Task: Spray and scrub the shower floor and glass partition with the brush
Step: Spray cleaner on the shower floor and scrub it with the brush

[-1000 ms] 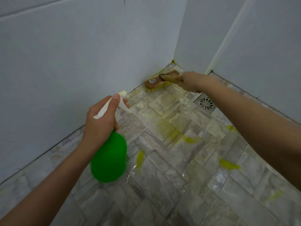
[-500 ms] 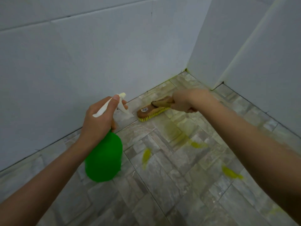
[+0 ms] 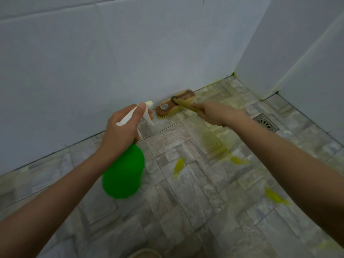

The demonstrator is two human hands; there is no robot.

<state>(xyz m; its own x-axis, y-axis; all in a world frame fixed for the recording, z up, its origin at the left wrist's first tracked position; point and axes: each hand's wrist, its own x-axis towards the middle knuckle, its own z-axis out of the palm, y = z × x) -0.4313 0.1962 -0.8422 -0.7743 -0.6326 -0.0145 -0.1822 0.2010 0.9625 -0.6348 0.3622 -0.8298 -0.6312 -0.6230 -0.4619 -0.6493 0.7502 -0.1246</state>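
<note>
My right hand (image 3: 214, 113) grips the handle of a brown scrub brush (image 3: 174, 105) with yellow bristles. The brush head lies on the grey stone-pattern shower floor (image 3: 186, 202), right against the foot of the white wall. My left hand (image 3: 122, 133) holds a green spray bottle (image 3: 123, 174) by its white trigger head, thumb on top, nozzle pointing toward the brush. The bottle hangs above the floor. Yellow-green smears of cleaner (image 3: 178, 164) spot the tiles.
A round metal floor drain (image 3: 266, 124) sits right of my right forearm. White tiled walls (image 3: 111, 62) meet in a corner at the far right. A pale rounded rim (image 3: 145, 253) shows at the bottom edge.
The brush has slid left along the base of the wall, away from the corner, closer to the spray nozzle. My left hand has kept the bottle in about the same pose.
</note>
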